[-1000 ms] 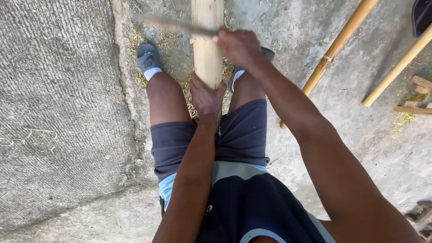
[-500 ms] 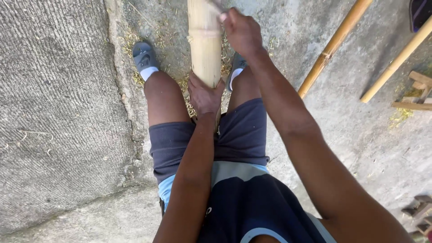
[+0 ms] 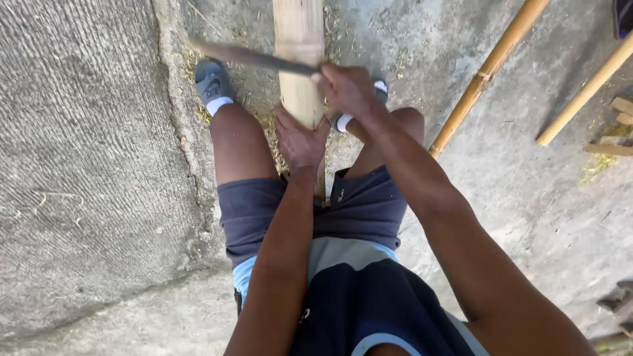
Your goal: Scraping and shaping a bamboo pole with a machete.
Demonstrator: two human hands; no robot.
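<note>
The person sat on the concrete with a thick bamboo pole (image 3: 300,59) running up the middle of the frame between the knees. The left hand (image 3: 300,138) was wrapped around the pole's near end, fingers closed on it, just below centre-top of the frame. The right hand (image 3: 346,89) was clenched tight on the handle of a long dark blade (image 3: 254,58), which lay across the pole and stuck out toward the upper left, blurred by motion.

What worried me was how near the blade sat to the left hand: the cutting edge crossed the pole just above those fingers, and I judged that a slip or a glancing stroke off the smooth rounded skin could carry it down onto the knuckles or out to the bare left knee. The pole seemed braced only by that one grip and the legs, so it might have rolled under a hard stroke.

Counting: one thick pole being worked, two thinner bamboo poles (image 3: 488,69) lying slantwise at the upper right, one blade, two grey sandals (image 3: 212,80) with white socks, and a few cut wood pieces (image 3: 620,125) at the right edge.
</note>
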